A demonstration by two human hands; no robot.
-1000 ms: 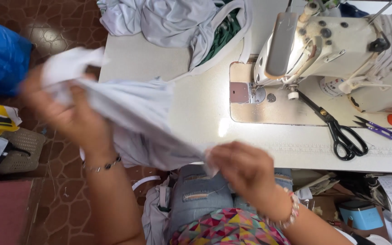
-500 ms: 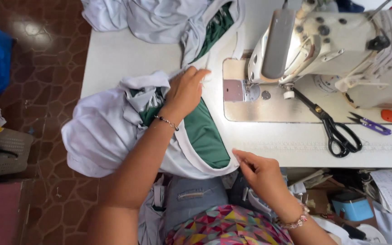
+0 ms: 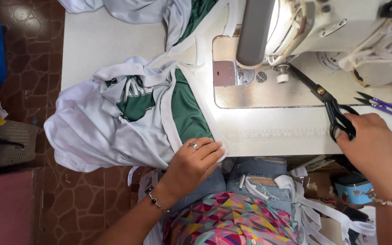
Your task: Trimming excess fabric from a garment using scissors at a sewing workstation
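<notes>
The white-and-green garment (image 3: 132, 118) lies bunched on the near left part of the sewing table (image 3: 268, 131), hanging partly over its front edge, and the left hand (image 3: 193, 165) (a ring on one finger) presses flat on the garment's white hem at that edge, fingers spread, pinning rather than clenching. Well to the right of that hand, the right hand (image 3: 373, 145) rests on the black handles of the scissors (image 3: 330, 106), fingers curled about the loops; the blades point up and away toward the sewing machine (image 3: 323, 27). Just beyond the right hand lie small purple thread snips (image 3: 382, 105).
</notes>
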